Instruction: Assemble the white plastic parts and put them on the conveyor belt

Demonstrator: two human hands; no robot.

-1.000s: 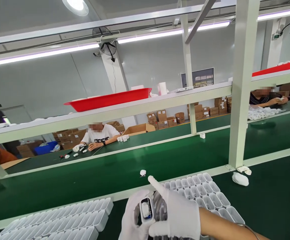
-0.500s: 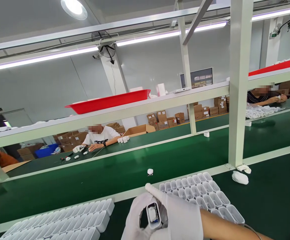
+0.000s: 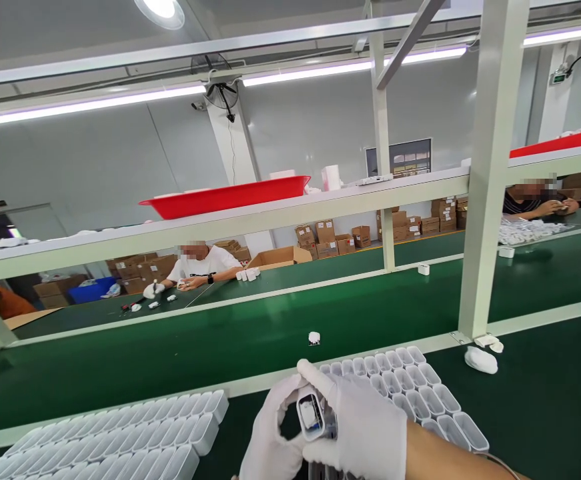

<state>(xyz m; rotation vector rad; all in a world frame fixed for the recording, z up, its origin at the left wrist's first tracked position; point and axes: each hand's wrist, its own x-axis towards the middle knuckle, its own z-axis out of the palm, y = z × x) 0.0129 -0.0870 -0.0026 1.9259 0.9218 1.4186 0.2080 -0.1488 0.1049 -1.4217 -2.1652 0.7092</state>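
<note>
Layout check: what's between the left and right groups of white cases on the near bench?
Head view: dark bench, then the left hand and the white case held by both hands; the right hand partly covers the right group.

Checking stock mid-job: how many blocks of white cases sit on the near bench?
2: left block, left of the left hand; right block, partly hidden behind the right hand. Others may be hidden.

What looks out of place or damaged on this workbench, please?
Nothing looks clearly damaged or spilled. A white lump lies loose near the foot of the post, apart from the neat rows of white cases, so it looks stray; I cannot identify it.
</note>
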